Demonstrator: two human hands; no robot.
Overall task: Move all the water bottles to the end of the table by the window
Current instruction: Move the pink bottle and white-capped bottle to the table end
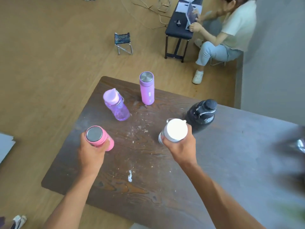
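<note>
My left hand (92, 154) grips a pink flask with a steel cap (96, 136) near the left edge of the dark wooden table (140, 187). My right hand (179, 146) holds a white-capped bottle (175, 129) over the table's middle. Three bottles stand free at the far end. One is a clear purple bottle with a pink lid (116, 106). Another is a tall lilac flask (146, 88). The third is a black jug (201, 113), just beyond my right hand.
A person sits on a low stool at the upper right beside a dark bench (179, 32) with papers. A small folding stool (123, 42) stands on the wooden floor beyond the table. A blurred dark object (293, 146) is at the right edge.
</note>
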